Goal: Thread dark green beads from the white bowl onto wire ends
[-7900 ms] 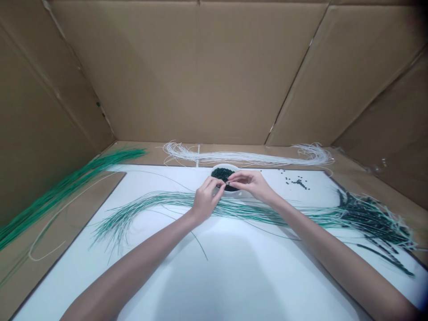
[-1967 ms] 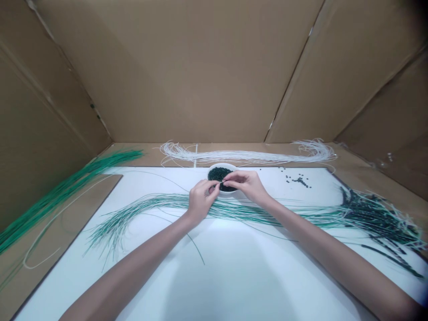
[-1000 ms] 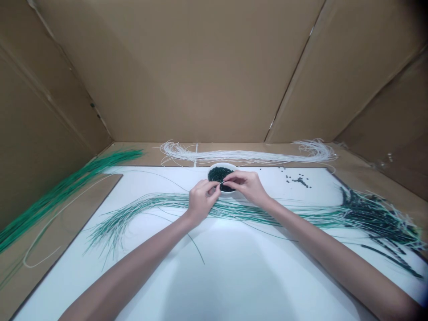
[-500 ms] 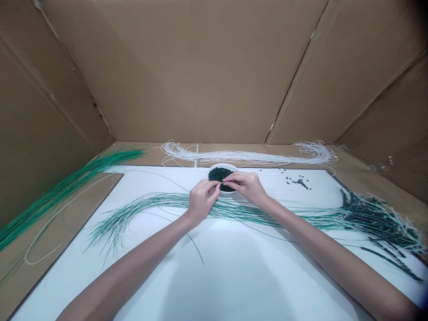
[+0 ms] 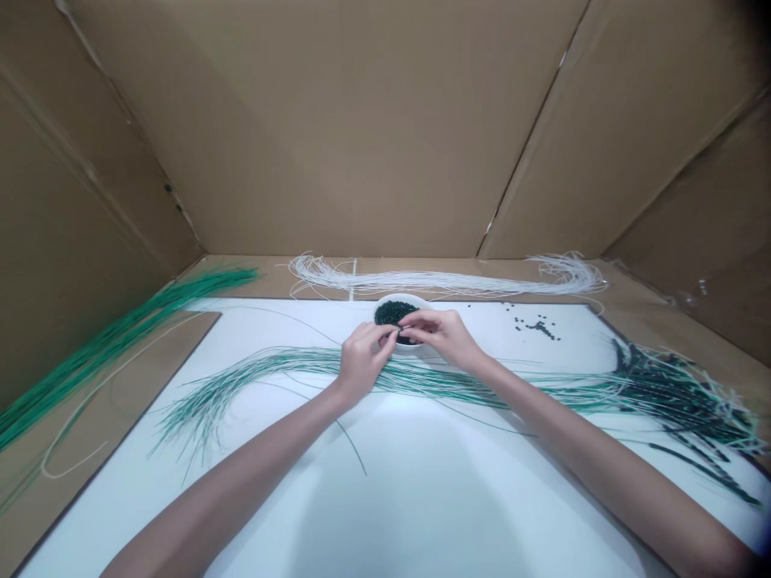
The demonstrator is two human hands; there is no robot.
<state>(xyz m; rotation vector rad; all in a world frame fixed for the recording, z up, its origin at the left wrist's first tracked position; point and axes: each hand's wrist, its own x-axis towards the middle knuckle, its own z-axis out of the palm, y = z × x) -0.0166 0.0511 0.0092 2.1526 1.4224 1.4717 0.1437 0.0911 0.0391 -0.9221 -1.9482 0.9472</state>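
Note:
Over a white bowl [image 5: 426, 300] of small dark green beads [image 5: 394, 312], my two hands meet fingertip to fingertip. My left hand [image 5: 363, 357] is closed in a pinch on a thin wire, of which only a bit shows at the fingertips. Opposite it, my right hand [image 5: 446, 333] is also pinched, with a tiny dark bead at its tips against the wire end. Below the hands, a long bundle of green and white wires [image 5: 277, 361] runs across the white board. Its right end is thick with threaded dark beads [image 5: 668, 389].
Behind the bowl lies a bundle of white wires [image 5: 422, 281]. Green wires [image 5: 120, 341] lean along the left side. Loose dark beads [image 5: 539, 326] are scattered right of the bowl. Cardboard walls [image 5: 349, 128] enclose the white board [image 5: 409, 498] at the back and sides.
The pale wire tip that showed between my fingertips now has a dark bead at it. My fingers have shifted only slightly; the bundles lie as before.

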